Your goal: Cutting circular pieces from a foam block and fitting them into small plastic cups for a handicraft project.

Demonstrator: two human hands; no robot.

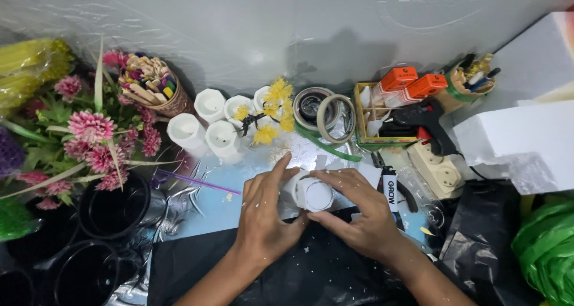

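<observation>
Small white faceted plastic pot (312,193), tipped base-up toward the camera, pinched from both sides between left hand (263,213) and right hand (359,213) fingertips, steadying it over black plastic sheet (311,270).

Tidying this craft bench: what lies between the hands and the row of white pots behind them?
In the head view, between the hands and the white pots lie a purple straw and yellow flowers.

Small white hexagonal pot (312,193) — tipped sideways, above black plastic sheet (311,270).

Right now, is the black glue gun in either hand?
No. The black glue gun lies by the tool box, while both hands hold a small white pot.
</observation>
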